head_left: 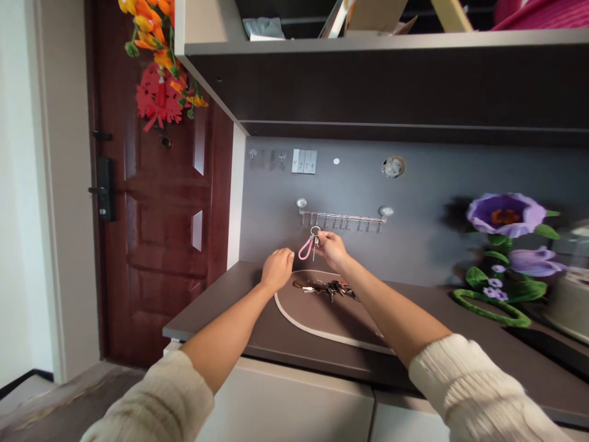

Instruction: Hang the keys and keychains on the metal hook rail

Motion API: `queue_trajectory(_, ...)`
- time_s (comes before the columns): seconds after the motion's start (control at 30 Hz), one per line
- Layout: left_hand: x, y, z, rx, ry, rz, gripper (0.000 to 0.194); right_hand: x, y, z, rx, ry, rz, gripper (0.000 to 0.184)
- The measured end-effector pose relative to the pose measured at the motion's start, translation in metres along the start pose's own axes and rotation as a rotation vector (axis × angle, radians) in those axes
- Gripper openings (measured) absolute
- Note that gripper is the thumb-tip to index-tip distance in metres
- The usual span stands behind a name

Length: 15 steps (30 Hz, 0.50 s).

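Observation:
My right hand (pixel 332 250) pinches a key ring (pixel 315 231) with a pink strap loop (pixel 305 248) and a key hanging from it. It holds the ring just below a metal hook rail (pixel 343 217) on the grey wall panel. To its left, my left hand (pixel 277 269) is raised over the counter with its fingers curled; what they hold, if anything, is hidden. Beneath both hands, a heap of keys (pixel 338 290) lies on a brown oval-ended mat (pixel 317 316), partly covered by my right forearm.
An overhead shelf (pixel 377 86) juts out above. Purple fabric flowers (pixel 506 215) with a green looped base stand on the counter (pixel 221 307) at right. Light switches (pixel 304 161) and small hooks are on the wall panel. A dark red door (pixel 165 245) is at left.

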<state>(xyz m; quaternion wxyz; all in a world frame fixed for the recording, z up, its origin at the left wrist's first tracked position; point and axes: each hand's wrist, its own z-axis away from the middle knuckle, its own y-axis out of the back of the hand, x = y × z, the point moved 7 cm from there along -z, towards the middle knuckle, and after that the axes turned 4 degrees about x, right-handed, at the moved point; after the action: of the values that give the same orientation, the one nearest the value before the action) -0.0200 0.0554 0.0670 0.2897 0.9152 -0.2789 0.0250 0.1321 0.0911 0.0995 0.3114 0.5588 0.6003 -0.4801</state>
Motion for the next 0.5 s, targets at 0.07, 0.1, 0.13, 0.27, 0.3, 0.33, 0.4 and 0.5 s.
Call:
queue_trajectory(0.07, -0.008, -0.003, 0.002, -0.009, 0.016, -0.053, 0.029, 0.0, -0.007, -0.008, 0.024, -0.007, 0.005, 0.014)
queue_trajectory(0.1, -0.012, -0.005, 0.002, -0.01, 0.027, -0.074, 0.029, 0.0, -0.011, -0.012, 0.026, -0.01, 0.006, 0.016)
queue_trajectory(0.13, -0.014, -0.006, 0.002, -0.011, 0.035, -0.091, 0.029, 0.001, -0.015, -0.015, 0.026, -0.01, 0.001, 0.017)
queue_trajectory(0.27, -0.018, -0.009, 0.001, -0.02, 0.036, -0.123, 0.029, 0.005, -0.028, -0.031, 0.061, -0.039, -0.013, 0.019)
queue_trajectory(0.3, -0.018, -0.009, 0.001, -0.023, 0.037, -0.127, 0.029, 0.006, -0.031, -0.034, 0.069, -0.047, -0.014, 0.019)
queue_trajectory(0.33, -0.019, -0.009, 0.001, -0.024, 0.039, -0.128, 0.029, 0.008, -0.034, -0.037, 0.077, -0.055, -0.016, 0.019)
queue_trajectory(0.4, -0.018, -0.01, 0.0, -0.03, 0.039, -0.123, 0.029, 0.011, -0.038, -0.043, 0.105, -0.071, -0.024, 0.019)
queue_trajectory(0.5, -0.018, -0.01, 0.0, -0.029, 0.035, -0.104, 0.028, 0.016, -0.041, -0.048, 0.154, -0.089, -0.03, 0.019)
